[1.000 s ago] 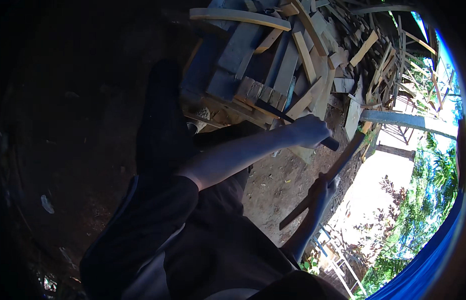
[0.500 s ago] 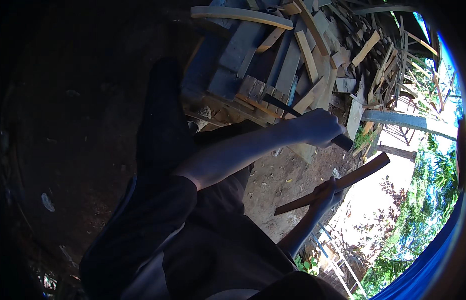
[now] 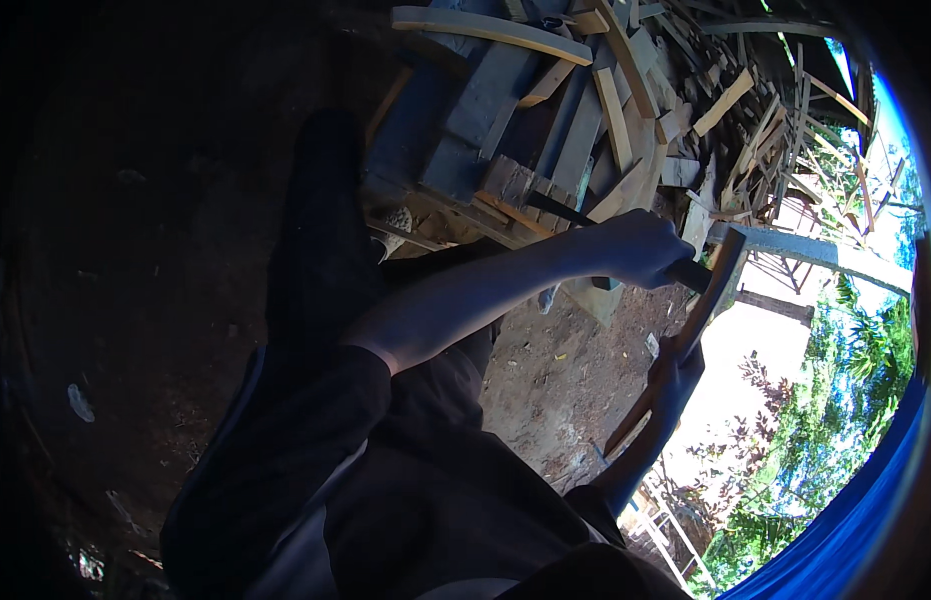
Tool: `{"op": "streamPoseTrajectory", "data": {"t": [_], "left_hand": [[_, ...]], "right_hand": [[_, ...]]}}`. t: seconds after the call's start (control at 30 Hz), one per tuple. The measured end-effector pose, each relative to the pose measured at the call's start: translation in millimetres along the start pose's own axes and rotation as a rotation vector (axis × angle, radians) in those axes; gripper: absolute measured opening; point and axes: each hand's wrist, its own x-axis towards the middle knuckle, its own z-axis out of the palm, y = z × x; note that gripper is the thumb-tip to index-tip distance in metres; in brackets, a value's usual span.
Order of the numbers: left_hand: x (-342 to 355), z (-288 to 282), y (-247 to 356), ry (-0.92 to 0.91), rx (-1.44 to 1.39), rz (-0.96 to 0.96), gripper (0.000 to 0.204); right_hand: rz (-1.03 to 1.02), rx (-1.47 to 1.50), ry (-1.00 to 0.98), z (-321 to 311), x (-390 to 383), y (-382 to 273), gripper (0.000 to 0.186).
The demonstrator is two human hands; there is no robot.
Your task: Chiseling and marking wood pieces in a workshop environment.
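Observation:
My left hand (image 3: 646,250) is closed around a long dark bar (image 3: 561,208), whose exact kind I cannot make out. One end sticks out past my fist toward the right, and the other runs back over the wood pile. To the right, my right hand (image 3: 676,368) grips a curved wooden strip (image 3: 724,280) by its middle. The strip stands steeply, its upper end at the bar's near end in the picture; whether they touch I cannot tell. Its lower end shows beside my right forearm.
Planks and blocks (image 3: 486,95) lie stacked ahead of me, with a curved wooden piece (image 3: 491,30) on top. Many offcuts (image 3: 726,105) are heaped farther right. A grey beam (image 3: 816,248) crosses toward the sunlit ground. Blue sheeting (image 3: 866,500) hangs at the right rim.
The wooden strip has swung from a shallow slant to a steep one, its upper end rising to the bar's end. My left hand still holds the bar and has shifted only slightly.

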Motion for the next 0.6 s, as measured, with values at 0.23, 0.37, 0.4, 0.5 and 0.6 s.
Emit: {"op": "streamPoseTrajectory", "data": {"t": [0.23,0.37,0.4,0.5,0.6], "left_hand": [[-1.2,7.9,-2.7,-0.077,0.107,-0.011,0.012],[3.8,16.3,-4.3,-0.108,0.107,-0.067,0.013],[6.3,18.4,-4.2,-0.088,0.101,-0.086,0.015],[5.8,22.1,-18.6,-0.043,0.208,-0.048,0.015],[13.7,27.1,-16.6,-0.116,0.246,-0.095,0.018]], "right_hand": [[0.03,-0.124,0.029,7.5,-6.1,-5.2,0.019],[-0.201,0.571,0.396,-35.9,-1.4,18.5,0.02],[-0.377,0.63,0.424,-20.8,0.7,24.1,0.024],[0.203,0.066,-0.105,9.0,-3.2,8.8,0.021],[0.069,0.467,0.409,-3.9,4.3,34.1,0.022]]}}
